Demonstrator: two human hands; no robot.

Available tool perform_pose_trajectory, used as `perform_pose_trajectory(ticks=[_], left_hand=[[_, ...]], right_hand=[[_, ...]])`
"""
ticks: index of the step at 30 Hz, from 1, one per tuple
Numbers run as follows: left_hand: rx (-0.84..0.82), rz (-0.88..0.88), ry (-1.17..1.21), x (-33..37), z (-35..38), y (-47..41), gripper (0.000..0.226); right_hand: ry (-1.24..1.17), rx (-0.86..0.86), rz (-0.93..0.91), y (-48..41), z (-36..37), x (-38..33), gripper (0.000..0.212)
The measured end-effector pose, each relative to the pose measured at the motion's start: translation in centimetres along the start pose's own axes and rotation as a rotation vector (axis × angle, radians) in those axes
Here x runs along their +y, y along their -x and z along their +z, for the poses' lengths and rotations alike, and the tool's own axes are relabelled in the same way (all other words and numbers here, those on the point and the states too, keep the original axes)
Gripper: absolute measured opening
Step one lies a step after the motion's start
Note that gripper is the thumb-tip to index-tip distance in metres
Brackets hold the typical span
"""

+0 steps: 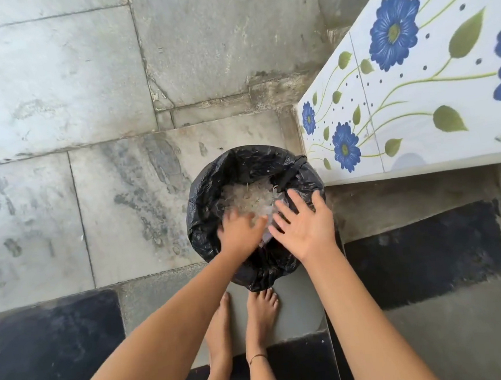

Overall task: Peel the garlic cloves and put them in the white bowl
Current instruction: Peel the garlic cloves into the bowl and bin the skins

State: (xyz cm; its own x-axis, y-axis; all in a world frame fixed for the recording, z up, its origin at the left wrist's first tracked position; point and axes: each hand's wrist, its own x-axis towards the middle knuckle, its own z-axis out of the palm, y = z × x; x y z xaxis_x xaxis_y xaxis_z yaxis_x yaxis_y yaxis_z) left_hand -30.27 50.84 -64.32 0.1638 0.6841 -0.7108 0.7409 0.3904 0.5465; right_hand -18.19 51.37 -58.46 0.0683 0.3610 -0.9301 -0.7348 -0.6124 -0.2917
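A round bin lined with a black plastic bag [207,223] stands on the floor below me. Pale papery garlic skins [248,197] lie heaped inside it. Over the bin's near side my left hand [240,231] hovers palm down, its fingers loose and somewhat blurred. My right hand [301,226] is beside it, fingers spread straight, palm turned toward the left hand. Some pale skin shows between the two hands. Neither hand grips anything. No garlic cloves and no white bowl are in view.
Grey stone floor slabs [85,83] spread out to the left and beyond. A white tiled wall with blue flowers [415,87] rises at the right. My bare feet [244,319] stand on a grey strip between black floor tiles [45,341].
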Motion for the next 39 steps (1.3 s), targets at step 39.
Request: perform_pose_trajectory(ticks=[39], left_hand=[[0.179, 1.191, -0.194, 35.2, -6.2, 59.0, 0.04]], right_hand=[[0.616, 1.018, -1.553, 65.9, -19.3, -0.9, 0.046]])
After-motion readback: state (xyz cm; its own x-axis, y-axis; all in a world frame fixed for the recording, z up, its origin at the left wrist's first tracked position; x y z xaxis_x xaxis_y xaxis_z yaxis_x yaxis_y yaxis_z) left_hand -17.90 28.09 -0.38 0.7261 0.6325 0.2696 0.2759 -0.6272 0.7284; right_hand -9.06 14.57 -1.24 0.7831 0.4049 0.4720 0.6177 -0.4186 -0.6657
